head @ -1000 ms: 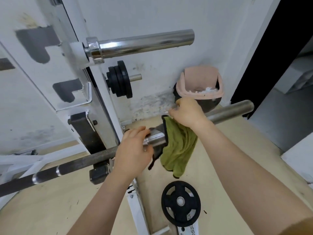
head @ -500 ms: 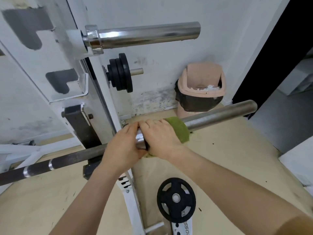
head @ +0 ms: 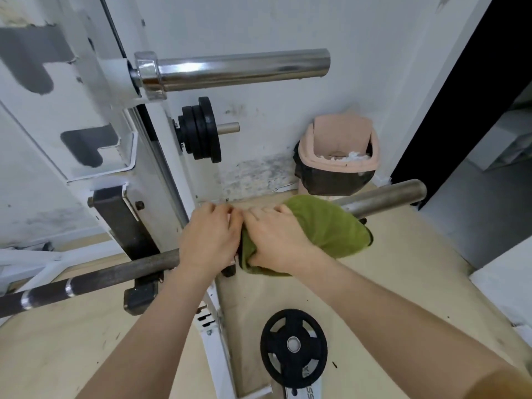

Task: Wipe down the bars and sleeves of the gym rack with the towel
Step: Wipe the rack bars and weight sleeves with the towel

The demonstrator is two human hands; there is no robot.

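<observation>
A green towel is wrapped over the inner part of the lower barbell's steel sleeve. My right hand grips the towel around that sleeve. Just to its left, my left hand curls over the bar at the sleeve's collar, which it hides. The dark shaft of the lower barbell runs off to the lower left across the white rack. Higher up, a second chrome sleeve sticks out to the right from the rack.
A stack of small black plates hangs on a peg of the rack. A pink bin with a black liner stands against the wall behind the lower sleeve. A black weight plate lies on the wooden floor below my arms.
The towel hung loose from my right hand a second ago; it is now wrapped over the sleeve, bunched further out to the right. My left hand has stayed at the collar.
</observation>
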